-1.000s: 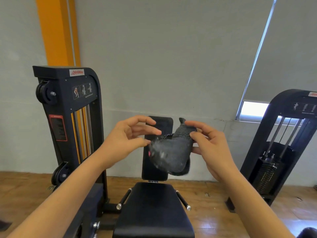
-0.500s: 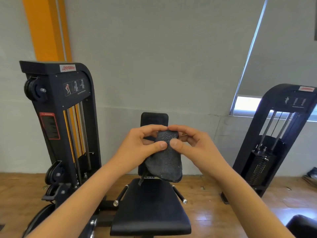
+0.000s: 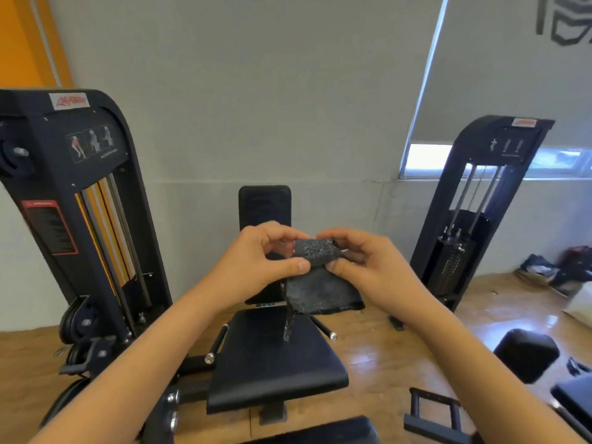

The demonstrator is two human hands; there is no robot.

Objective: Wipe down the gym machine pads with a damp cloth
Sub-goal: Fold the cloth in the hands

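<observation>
As two hands (image 3: 256,267) (image 3: 371,267) pinch it, one cloth (image 3: 320,293) hangs

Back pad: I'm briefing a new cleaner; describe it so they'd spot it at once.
Beside the left weight tower sits a flat seat pad. The back pad stands behind it before the grey wall; unlike the seat, it is narrow and upright.

I read the cloth (image 3: 320,290) above the seat pad (image 3: 275,363), pinched between the left hand (image 3: 253,267) and right hand (image 3: 371,267). The back pad (image 3: 264,203) stands behind the seat pad. A weight-stack tower (image 3: 80,193) stands to its left, a second machine (image 3: 480,203) to its right.
</observation>
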